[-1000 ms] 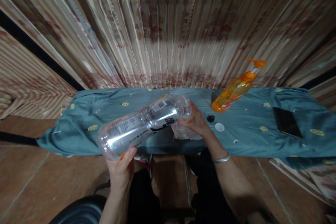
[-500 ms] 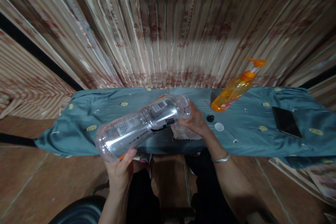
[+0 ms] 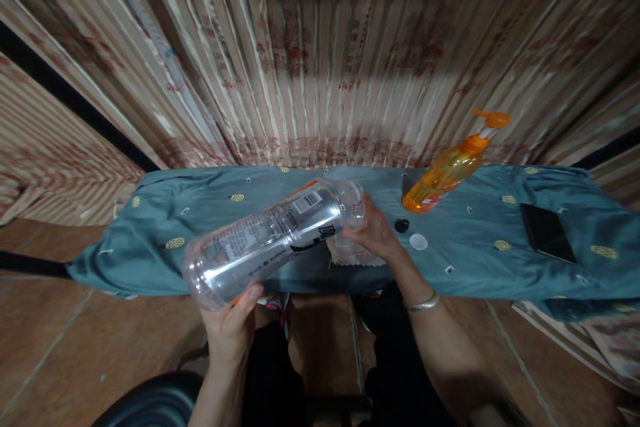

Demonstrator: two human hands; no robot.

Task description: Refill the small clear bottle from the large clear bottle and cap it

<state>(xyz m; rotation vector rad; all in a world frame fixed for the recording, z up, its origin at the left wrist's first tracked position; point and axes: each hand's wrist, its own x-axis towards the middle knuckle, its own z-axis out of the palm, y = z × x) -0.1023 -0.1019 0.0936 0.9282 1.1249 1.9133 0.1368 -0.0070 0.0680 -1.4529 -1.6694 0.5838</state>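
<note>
A large clear plastic bottle (image 3: 265,243) with a silver printed label is held tilted above the table, its base toward the lower left and its neck toward the upper right. My left hand (image 3: 233,320) supports the base from below, thumb laid along the label. At the neck end, my right hand (image 3: 373,230) is closed, its fingers partly hidden behind the bottle. Whether a cap is on the neck I cannot tell. Below the right hand lies a pale cloth (image 3: 367,257) with a scalloped edge. Something clear shows over this cloth, too blurred to name.
A teal patterned cloth (image 3: 280,187) covers the table. Right of my hand are a small black cap (image 3: 401,225), a white disc (image 3: 418,241), an orange pump bottle (image 3: 443,177) and a dark flat device (image 3: 547,232). A striped curtain (image 3: 320,47) hangs behind.
The bottle has turned slightly about its length, so the label's print sits a little differently. Both hands keep nearly the same places.
</note>
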